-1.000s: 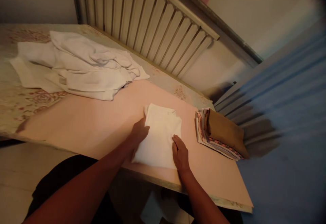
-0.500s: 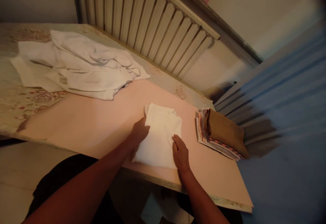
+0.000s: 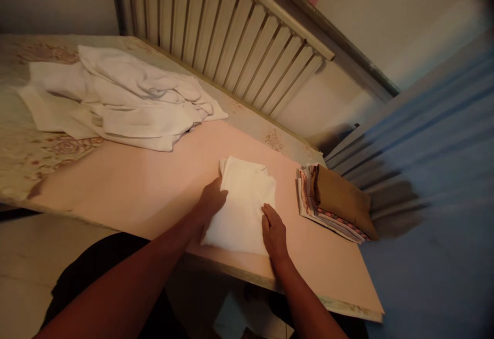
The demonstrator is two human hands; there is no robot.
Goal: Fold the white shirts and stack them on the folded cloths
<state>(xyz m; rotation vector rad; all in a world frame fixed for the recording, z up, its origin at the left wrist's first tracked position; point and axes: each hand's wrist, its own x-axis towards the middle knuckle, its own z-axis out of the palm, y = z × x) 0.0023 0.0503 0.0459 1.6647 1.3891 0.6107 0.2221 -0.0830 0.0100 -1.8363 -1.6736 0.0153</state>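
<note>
A folded white cloth (image 3: pixel 243 215) lies flat on the pink sheet (image 3: pixel 154 190), near the front edge of the table. My left hand (image 3: pixel 213 197) grips its left edge, the thumb on top and the other fingers mostly hidden. At the opposite edge, my right hand (image 3: pixel 274 232) holds the cloth with its fingers close together, the tips resting on it. Small creases run across the upper part of the cloth, and its far corners are uneven.
Crumpled white garments (image 3: pixel 127 102) are heaped at the far left on a flowered tablecloth (image 3: pixel 65 146). To the right sits a stack of folded fabrics (image 3: pixel 341 200), brown on top. A radiator (image 3: pixel 239 46) stands behind the table; a blue curtain (image 3: pixel 432 190) hangs at right.
</note>
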